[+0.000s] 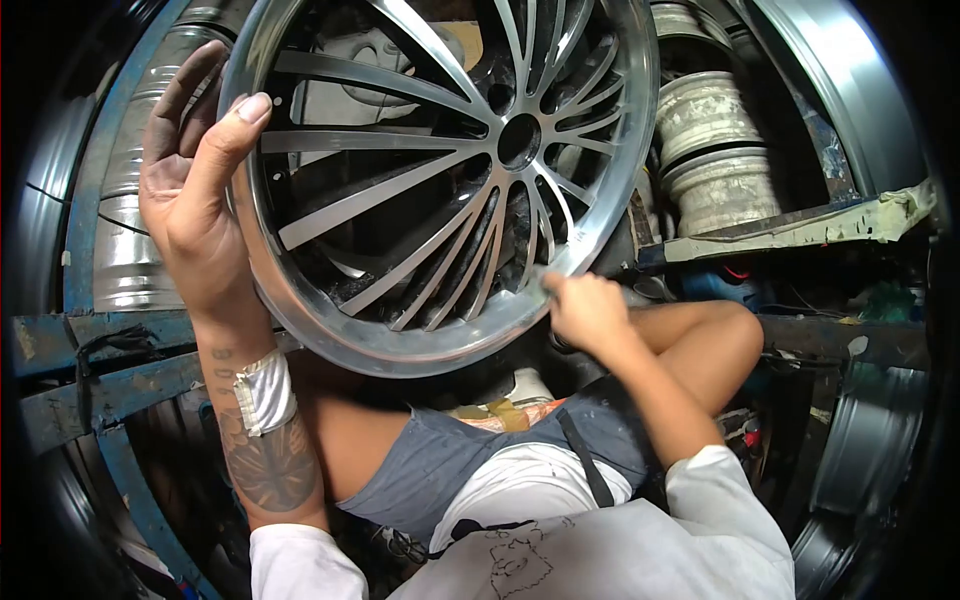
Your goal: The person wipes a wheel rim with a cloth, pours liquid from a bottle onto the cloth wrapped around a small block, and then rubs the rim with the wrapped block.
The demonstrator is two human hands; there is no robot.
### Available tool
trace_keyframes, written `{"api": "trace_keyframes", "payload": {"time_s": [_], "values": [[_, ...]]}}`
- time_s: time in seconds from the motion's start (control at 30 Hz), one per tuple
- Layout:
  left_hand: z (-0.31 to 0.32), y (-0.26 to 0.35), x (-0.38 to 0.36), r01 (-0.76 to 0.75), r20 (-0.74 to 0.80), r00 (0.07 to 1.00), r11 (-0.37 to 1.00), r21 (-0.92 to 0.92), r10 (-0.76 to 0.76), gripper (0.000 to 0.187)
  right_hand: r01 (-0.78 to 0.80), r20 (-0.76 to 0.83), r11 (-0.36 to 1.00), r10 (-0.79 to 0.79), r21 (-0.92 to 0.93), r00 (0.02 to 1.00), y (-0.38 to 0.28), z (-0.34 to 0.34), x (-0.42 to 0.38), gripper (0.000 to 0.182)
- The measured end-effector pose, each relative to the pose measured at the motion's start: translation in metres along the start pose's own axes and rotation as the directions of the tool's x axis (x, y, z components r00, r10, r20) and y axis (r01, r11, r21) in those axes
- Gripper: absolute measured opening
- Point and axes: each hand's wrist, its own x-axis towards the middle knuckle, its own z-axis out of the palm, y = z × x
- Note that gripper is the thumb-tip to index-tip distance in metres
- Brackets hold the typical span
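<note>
A large silver alloy wheel rim [518, 142] with many thin spokes stands tilted in front of my body. At its left edge, my left hand [205, 180] has the thumb over the lip and the fingers raised behind, spread apart. My right hand [588, 312] is at the lower right of the rim, fingers curled and pressed near the inner barrel. Whatever the right fingers hold is too small and blurred to make out.
Stacked dusty wheels [715, 150] fill a rack at the upper right, with shiny wheels [130, 240] behind a blue metal frame [125, 460] on the left. More rims [868, 440] stand at the lower right. My bent legs are below the rim.
</note>
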Motion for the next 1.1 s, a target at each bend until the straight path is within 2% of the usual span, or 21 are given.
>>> {"api": "trace_keyframes", "payload": {"time_s": [0.07, 0.1, 0.13, 0.2, 0.27, 0.3, 0.33, 0.4, 0.43, 0.47, 0.53, 0.6, 0.67, 0.73, 0.77, 0.87, 0.97, 1.07, 1.1], "values": [[0.0, -0.001, 0.001, -0.003, -0.002, 1.0, 1.0, 0.023, 0.003, 0.05, 0.055, -0.017, 0.996, -0.054, 0.069, 0.998, -0.008, 0.006, -0.013, 0.032], [-0.002, -0.003, 0.002, -0.007, 0.007, 1.0, 0.999, 0.045, 0.006, 0.049, 0.088, -0.117, 0.978, -0.067, 0.189, 0.991, 0.009, 0.014, -0.008, 0.032], [-0.004, -0.004, 0.003, -0.015, 0.013, 1.0, 0.998, 0.066, 0.014, 0.049, 0.027, -0.077, 0.981, -0.012, 0.193, 0.997, 0.019, 0.005, 0.001, 0.031], [-0.004, -0.004, 0.002, -0.012, 0.015, 1.0, 0.999, 0.046, 0.011, 0.046, 0.0, -0.023, 0.991, 0.003, 0.132, 1.0, 0.013, -0.006, 0.0, 0.03], [-0.003, -0.004, 0.001, -0.009, 0.011, 1.0, 1.0, 0.022, 0.009, 0.044, 0.058, 0.076, 0.993, -0.066, 0.103, 0.995, -0.01, -0.007, -0.02, 0.029], [-0.005, -0.006, 0.001, -0.028, 0.013, 1.0, 0.999, 0.04, 0.028, 0.044, 0.052, 0.072, 0.989, -0.063, 0.138, 0.995, -0.009, -0.007, -0.021, 0.03], [-0.007, -0.007, 0.002, -0.044, 0.017, 0.999, 0.997, 0.058, 0.043, 0.044, 0.048, 0.001, 0.978, -0.049, 0.205, 0.999, 0.004, -0.003, -0.015, 0.031], [-0.007, -0.006, 0.002, -0.055, 0.01, 0.998, 0.995, 0.079, 0.054, 0.043, 0.01, -0.008, 0.965, -0.008, 0.261, 1.0, 0.015, -0.009, -0.002, 0.032], [-0.005, -0.005, 0.002, -0.047, 0.001, 0.999, 0.996, 0.082, 0.047, 0.043, -0.021, 0.072, 0.985, 0.009, 0.173, 0.997, 0.004, -0.011, -0.007, 0.033], [-0.003, -0.004, 0.001, -0.037, -0.007, 0.999, 0.996, 0.084, 0.037, 0.043, 0.074, 0.054, 0.975, -0.087, 0.209, 0.995, -0.005, -0.007, -0.018, 0.034], [-0.01, -0.007, 0.003, -0.027, 0.03, 0.999, 0.997, 0.077, 0.025, 0.043, 0.086, 0.076, 0.961, -0.109, 0.263, 0.991, -0.008, -0.011, -0.021, 0.034], [-0.012, -0.009, 0.002, -0.03, 0.044, 0.999, 0.997, 0.065, 0.028, 0.042, 0.025, 0.081, 0.966, -0.047, 0.257, 0.996, 0.007, -0.018, -0.007, 0.033], [-0.012, -0.009, 0.003, -0.05, 0.04, 0.998, 0.996, 0.08, 0.047, 0.042, 0.066, 0.055, 0.988, -0.074, 0.138, 0.996, -0.007, -0.013, -0.015, 0.032], [-0.015, -0.011, 0.005, -0.084, 0.047, 0.996, 0.984, 0.154, 0.078, 0.04, 0.101, 0.135, 0.979, -0.126, 0.178, 0.983, -0.017, -0.02, -0.024, 0.034], [-0.015, -0.011, 0.004, -0.085, 0.045, 0.996, 0.982, 0.169, 0.078, 0.04, 0.129, 0.063, 0.939, -0.157, 0.319, 0.986, 0.003, -0.006, -0.016, 0.036], [-0.014, -0.01, 0.003, -0.065, 0.018, 0.998, 0.988, 0.14, 0.063, 0.038, -0.011, 0.101, 0.973, -0.013, 0.23, 0.995, 0.009, -0.022, -0.001, 0.035], [-0.009, -0.009, 0.004, -0.039, -0.016, 0.999, 0.997, 0.071, 0.04, 0.037, 0.153, 0.103, 0.97, -0.175, 0.19, 0.979, -0.017, -0.021, -0.027, 0.033], [-0.021, -0.017, 0.003, -0.082, 0.075, 0.995, 0.986, 0.145, 0.071, 0.03, 0.009, 0.093, 0.975, -0.03, 0.22, 0.995, 0.018, -0.021, -0.001, 0.035], [-0.021, -0.016, 0.003, -0.08, 0.079, 0.994, 0.987, 0.136, 0.07, 0.03, 0.013, 0.063, 0.979, -0.026, 0.202, 0.998, 0.017, -0.02, -0.001, 0.036]]}}
